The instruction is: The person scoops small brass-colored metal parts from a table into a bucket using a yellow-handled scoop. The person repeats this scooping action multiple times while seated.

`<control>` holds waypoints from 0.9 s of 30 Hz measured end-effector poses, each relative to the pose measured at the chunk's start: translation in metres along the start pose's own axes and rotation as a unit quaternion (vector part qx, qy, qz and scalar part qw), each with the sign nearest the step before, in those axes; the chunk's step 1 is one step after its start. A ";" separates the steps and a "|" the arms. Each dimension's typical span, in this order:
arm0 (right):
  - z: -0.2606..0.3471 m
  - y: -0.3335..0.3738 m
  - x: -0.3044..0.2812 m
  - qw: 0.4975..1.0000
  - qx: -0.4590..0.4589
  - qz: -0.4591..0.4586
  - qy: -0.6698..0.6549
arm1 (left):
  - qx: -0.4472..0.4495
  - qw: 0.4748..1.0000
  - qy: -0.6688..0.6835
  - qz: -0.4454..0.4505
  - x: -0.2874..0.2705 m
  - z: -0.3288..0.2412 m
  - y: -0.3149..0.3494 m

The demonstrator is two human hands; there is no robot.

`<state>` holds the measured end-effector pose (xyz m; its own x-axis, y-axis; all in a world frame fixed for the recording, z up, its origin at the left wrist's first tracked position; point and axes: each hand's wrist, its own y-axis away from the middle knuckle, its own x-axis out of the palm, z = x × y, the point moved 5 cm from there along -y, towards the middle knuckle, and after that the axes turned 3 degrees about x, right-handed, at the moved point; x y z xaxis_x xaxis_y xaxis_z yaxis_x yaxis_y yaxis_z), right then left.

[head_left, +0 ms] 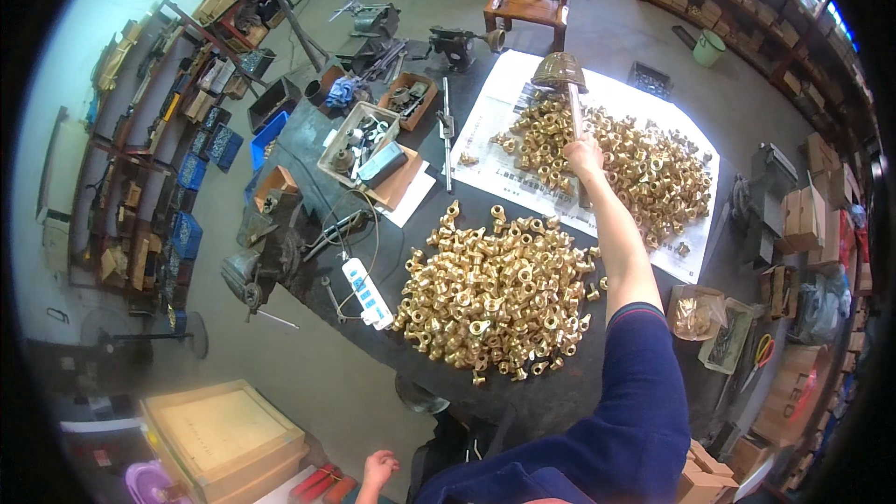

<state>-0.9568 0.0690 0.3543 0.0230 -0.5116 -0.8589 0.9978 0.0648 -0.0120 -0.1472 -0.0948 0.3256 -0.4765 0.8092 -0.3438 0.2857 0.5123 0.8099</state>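
My right arm reaches far across the dark workbench. My right hand (pixel 584 159) is closed round the light handle of a scoop (pixel 560 73), whose olive-brown, dome-shaped bowl is turned downward. The scoop's bowl is over the far edge of a spread heap of brass fittings (pixel 644 168) lying on white printed paper (pixel 485 131). A second, denser heap of brass fittings (pixel 495 294) sits closer to me on the bare bench. Low in the picture, my left hand (pixel 378 471) hangs off the bench, empty, with its fingers loosely apart, near some red-handled tools (pixel 325 483).
A white power strip (pixel 366 294) with a cord lies left of the near heap. Beyond it are a bin of tools (pixel 357 142) and a bench vise (pixel 247 271). A small tray (pixel 695 313) stands at the right. A wooden chair (pixel 527 5) is behind the bench.
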 end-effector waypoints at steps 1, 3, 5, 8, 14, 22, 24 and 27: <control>0.000 0.000 0.004 1.000 0.017 0.022 -0.009 | 0.002 1.000 -0.005 -0.002 -0.001 0.001 0.000; -0.001 0.000 0.013 0.996 0.051 0.065 -0.027 | 0.006 1.000 -0.012 -0.005 -0.001 0.002 0.001; 0.005 0.007 0.013 0.997 0.031 0.074 0.008 | 0.007 1.000 -0.009 -0.007 0.003 0.005 0.006; 0.015 0.032 -0.008 0.996 -0.006 0.083 0.028 | -0.001 1.000 0.006 -0.017 0.007 0.013 0.012; -0.017 0.009 -0.014 0.996 0.079 0.012 -0.030 | -0.010 1.000 -0.001 -0.005 0.012 0.017 0.017; -0.026 0.015 -0.028 0.995 0.083 0.030 -0.043 | 0.014 1.000 0.007 0.001 0.014 0.014 0.011; -0.034 0.006 -0.021 0.987 0.140 0.042 -0.068 | 0.017 1.000 0.006 0.002 0.013 0.015 0.010; -0.065 -0.016 -0.013 0.985 0.068 -0.011 -0.159 | 0.035 0.999 -0.005 0.016 0.015 0.010 0.000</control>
<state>-0.9768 0.1307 0.3321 -0.0014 -0.7556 -0.6550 0.9968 -0.0537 0.0598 -0.1464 -0.0799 0.3154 -0.4580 0.8280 -0.3235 0.3576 0.5048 0.7857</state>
